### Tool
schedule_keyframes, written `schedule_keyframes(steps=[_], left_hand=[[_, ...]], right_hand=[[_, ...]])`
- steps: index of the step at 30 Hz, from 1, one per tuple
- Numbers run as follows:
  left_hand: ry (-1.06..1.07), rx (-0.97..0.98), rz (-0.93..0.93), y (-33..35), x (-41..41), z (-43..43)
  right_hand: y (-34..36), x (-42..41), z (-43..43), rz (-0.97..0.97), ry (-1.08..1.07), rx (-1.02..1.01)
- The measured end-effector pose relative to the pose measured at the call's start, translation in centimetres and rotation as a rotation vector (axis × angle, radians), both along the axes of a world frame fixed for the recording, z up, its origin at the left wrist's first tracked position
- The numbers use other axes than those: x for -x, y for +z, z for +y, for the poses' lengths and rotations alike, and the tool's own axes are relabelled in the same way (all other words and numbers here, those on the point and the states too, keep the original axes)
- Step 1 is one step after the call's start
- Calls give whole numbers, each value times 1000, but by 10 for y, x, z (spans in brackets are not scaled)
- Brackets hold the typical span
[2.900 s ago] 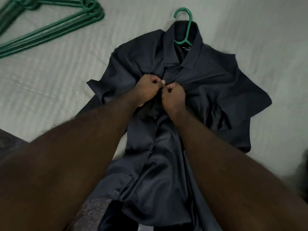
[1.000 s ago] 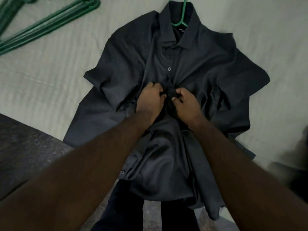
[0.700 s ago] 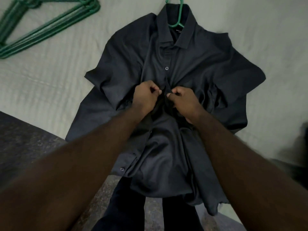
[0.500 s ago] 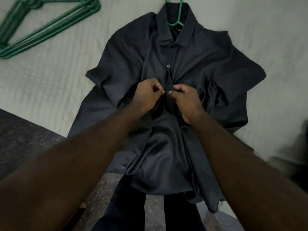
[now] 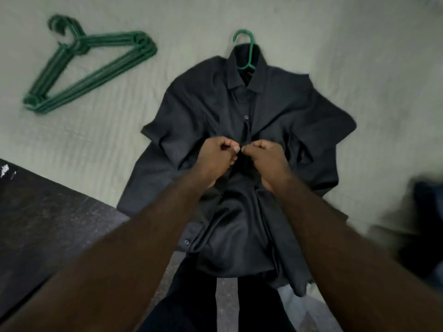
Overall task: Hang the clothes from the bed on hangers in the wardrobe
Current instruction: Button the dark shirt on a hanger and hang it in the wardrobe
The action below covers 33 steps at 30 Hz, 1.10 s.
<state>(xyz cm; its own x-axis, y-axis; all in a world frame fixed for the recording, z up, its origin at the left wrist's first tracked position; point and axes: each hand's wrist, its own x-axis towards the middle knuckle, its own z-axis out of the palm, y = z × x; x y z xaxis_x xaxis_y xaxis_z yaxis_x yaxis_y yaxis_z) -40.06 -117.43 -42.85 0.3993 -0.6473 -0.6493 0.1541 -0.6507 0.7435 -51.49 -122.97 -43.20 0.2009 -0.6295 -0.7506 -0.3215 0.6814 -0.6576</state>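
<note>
Shirt is laid flat on the bed, collar far, hem near; hanger hook protrudes past the collar. Placket is pinched mid-chest by left hand and right hand. Spare hangers are stacked far-left.

A home bedroom: a bed under a pale sheet, a shirt and plastic hangers on it.
</note>
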Motion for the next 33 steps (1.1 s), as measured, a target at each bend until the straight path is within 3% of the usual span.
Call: schedule_keyframes(steps=[10, 18, 26, 33], left_hand=[[126, 52, 122, 137, 10, 11], [154, 29, 134, 204, 16, 36], [73, -35, 231, 216, 6, 45], [50, -56, 228, 221, 9, 42]], right_hand=[[146, 6, 14, 28, 68, 127], [223, 10, 35, -73, 47, -15], [239, 14, 54, -115, 18, 24], [229, 6, 58, 149, 174, 234]])
